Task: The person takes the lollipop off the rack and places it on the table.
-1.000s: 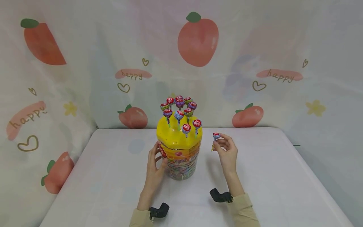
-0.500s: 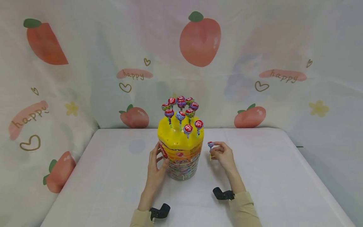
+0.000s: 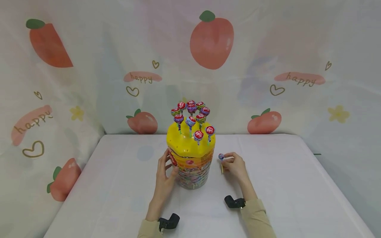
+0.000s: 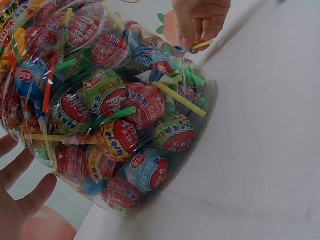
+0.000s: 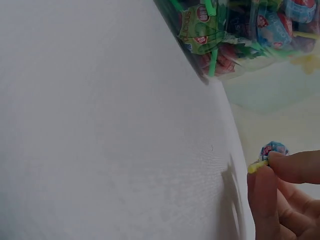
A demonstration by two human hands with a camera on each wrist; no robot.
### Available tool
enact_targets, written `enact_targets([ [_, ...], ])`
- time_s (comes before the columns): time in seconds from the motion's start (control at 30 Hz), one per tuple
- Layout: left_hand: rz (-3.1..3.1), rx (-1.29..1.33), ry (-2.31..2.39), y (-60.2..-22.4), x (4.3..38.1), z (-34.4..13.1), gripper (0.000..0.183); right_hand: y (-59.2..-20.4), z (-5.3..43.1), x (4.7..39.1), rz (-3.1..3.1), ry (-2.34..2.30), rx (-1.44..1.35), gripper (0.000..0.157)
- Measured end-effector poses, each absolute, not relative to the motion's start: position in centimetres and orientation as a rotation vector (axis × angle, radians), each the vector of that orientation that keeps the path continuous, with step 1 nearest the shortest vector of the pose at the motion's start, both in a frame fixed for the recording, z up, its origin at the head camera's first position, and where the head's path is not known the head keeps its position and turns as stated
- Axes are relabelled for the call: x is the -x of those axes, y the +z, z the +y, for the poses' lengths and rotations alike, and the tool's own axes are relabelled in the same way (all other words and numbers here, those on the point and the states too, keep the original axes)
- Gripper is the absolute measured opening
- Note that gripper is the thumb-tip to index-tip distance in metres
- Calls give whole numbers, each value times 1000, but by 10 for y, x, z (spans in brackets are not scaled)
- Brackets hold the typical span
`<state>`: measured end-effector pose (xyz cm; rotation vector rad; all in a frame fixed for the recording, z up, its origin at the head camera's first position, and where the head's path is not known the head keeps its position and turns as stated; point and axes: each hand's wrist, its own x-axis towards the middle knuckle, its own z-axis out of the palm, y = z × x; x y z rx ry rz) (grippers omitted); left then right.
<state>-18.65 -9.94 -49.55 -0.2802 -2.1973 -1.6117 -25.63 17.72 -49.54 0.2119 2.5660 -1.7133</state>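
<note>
A clear jar (image 3: 193, 178) packed with wrapped lollipops stands upright on the table, under a yellow lid (image 3: 186, 147). Several lollipops stick up from holes in this lid, among them a red-wrapped one (image 3: 198, 135) near the front. My left hand (image 3: 163, 183) holds the jar's left side, thumb toward the front and fingers spread along the wall. To the right of the jar, my right hand (image 3: 237, 167) pinches one lollipop (image 3: 221, 156) by its yellow stick, between thumb and forefinger. That lollipop is head up, apart from the jar, its blue-and-red wrapper (image 5: 275, 148) showing in the right wrist view.
A white cloth covers the table (image 3: 119, 185). Behind it and on the left hangs a pale curtain (image 3: 226, 92) printed with fruit, hearts and words. Each wrist wears a black camera mount (image 3: 169, 222). Several lids holes at the front carry no lollipop.
My right hand has come down and slightly left toward the table with the lollipop, whose stick now points more straight down. The left hand keeps its hold on the jar.
</note>
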Motion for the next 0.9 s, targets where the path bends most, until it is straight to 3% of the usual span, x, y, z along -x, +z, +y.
enact_targets([
  [0.9, -2191, 311, -1576, -497, 188, -101, 71, -507, 174, 255, 2711, -1599, -275, 34],
])
